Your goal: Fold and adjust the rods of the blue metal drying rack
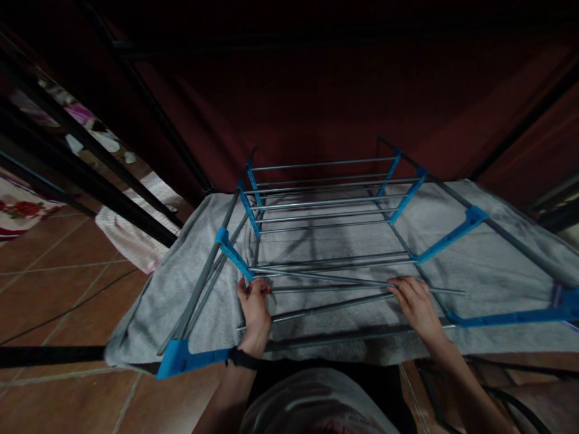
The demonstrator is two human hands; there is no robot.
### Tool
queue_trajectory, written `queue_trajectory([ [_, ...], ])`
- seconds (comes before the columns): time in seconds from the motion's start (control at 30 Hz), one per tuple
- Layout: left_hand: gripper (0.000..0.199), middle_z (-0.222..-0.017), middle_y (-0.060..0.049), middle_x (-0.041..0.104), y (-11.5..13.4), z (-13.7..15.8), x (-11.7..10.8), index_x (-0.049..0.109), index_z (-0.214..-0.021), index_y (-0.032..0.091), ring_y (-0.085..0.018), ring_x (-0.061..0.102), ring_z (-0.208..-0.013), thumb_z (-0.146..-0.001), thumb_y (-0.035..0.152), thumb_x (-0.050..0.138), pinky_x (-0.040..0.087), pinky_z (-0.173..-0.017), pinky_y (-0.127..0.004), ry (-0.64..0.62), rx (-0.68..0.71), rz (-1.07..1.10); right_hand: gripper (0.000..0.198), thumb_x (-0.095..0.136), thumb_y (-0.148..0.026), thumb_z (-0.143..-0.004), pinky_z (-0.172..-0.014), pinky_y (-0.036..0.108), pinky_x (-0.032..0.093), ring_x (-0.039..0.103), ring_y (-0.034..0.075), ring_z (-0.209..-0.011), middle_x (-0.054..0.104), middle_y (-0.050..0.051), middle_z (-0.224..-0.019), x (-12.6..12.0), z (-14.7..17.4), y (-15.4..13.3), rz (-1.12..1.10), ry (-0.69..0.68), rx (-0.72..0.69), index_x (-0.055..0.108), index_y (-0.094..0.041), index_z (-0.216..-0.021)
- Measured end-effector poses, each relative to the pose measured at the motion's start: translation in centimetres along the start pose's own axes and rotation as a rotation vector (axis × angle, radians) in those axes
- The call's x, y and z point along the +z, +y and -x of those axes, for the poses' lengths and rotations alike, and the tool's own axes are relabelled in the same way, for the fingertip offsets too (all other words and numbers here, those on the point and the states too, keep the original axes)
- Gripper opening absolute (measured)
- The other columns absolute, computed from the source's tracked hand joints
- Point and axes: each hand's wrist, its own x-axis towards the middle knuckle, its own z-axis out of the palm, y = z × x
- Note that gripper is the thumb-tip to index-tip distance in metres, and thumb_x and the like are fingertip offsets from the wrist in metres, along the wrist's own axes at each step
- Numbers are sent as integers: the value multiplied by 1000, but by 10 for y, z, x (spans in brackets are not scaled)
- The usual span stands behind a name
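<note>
A rack (335,204) of grey metal rods and blue plastic brackets lies on a grey cloth. My left hand (256,307) is closed in a pinch at the left end of a metal rod (312,289), just below a blue bracket (235,256). Over on the right, the curled fingers of my right hand (417,301) grip a metal rod that slants across the front of the rack. Another loose rod (325,308) lies at an angle between my hands, its right end by my right fingertips. My fingers partly hide the rod ends.
The grey cloth (181,265) covers the surface under the rack. Behind stands a dark red panel (307,108) with a black frame. Black bars (136,199) cross the left side, above a tiled floor (58,289) with a striped cloth (131,235) on it.
</note>
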Motion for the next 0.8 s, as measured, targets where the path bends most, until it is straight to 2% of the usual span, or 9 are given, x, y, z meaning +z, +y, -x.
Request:
queue_trajectory([
  [0.23,67,-91,3,63,6,-10,12,41,-137,27,-11,66,-72,-80,22,75,54,-64,-23,-54,65,-31,25,49,-37,-105,-90,40,43,62,25,-103,67,7,-107,0,-2,4,-10,18,-24,66,-23,-115],
  [0.5,58,-77,8,53,4,-17,24,49,-119,24,-10,61,-70,-71,28,82,53,-70,-26,-75,155,-1,25,50,-38,-104,-92,40,45,63,25,-103,68,7,-107,0,-8,8,-36,12,-5,68,-25,-114],
  [0.67,54,-76,7,58,2,-20,25,47,-116,24,-13,66,-77,-73,26,80,50,-68,-25,-88,175,3,27,49,-38,-104,-92,42,46,64,25,-105,69,8,-106,0,-13,9,-37,-2,18,70,-25,-113],
  [0.8,50,-76,6,61,2,-20,26,46,-112,23,-12,65,-75,-73,22,78,49,-68,-25,-57,167,17,27,50,-39,-103,-94,43,46,63,26,-106,69,8,-107,2,-20,15,-67,-20,14,70,-25,-114],
])
